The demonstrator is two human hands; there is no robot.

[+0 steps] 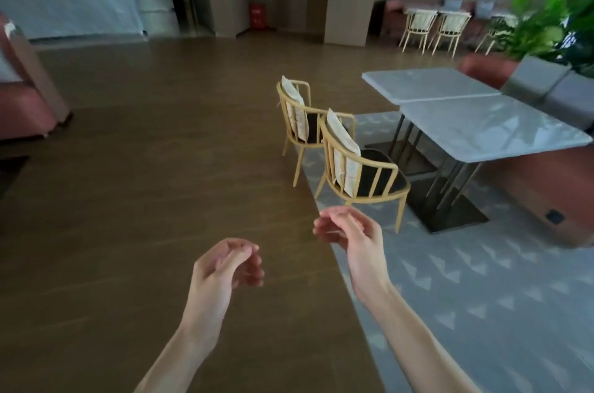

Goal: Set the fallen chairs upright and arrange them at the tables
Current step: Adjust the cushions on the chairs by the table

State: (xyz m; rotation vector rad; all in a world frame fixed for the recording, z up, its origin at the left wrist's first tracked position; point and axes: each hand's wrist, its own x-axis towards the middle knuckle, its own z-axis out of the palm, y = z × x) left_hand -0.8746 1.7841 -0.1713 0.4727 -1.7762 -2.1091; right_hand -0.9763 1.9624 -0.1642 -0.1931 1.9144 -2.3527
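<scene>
Head view: left hand [225, 267] and right hand [347, 228] are held forward, fingers loosely curled, empty; bare floor [144, 167] lies left of the upright chairs [360, 164].

Open wooden floor [144, 167] lies left of and ahead of both hands, unobstructed as far as the red sofa [22, 103] at the left edge. To the right, two upright chairs, the near chair [360, 167] and the far chair [299, 116], stand side by side on the grey rug [482, 280], blocking approach to the two adjoining worktops [482, 122]. A clear gap separates chairs from worktop pedestals [443, 199].
</scene>
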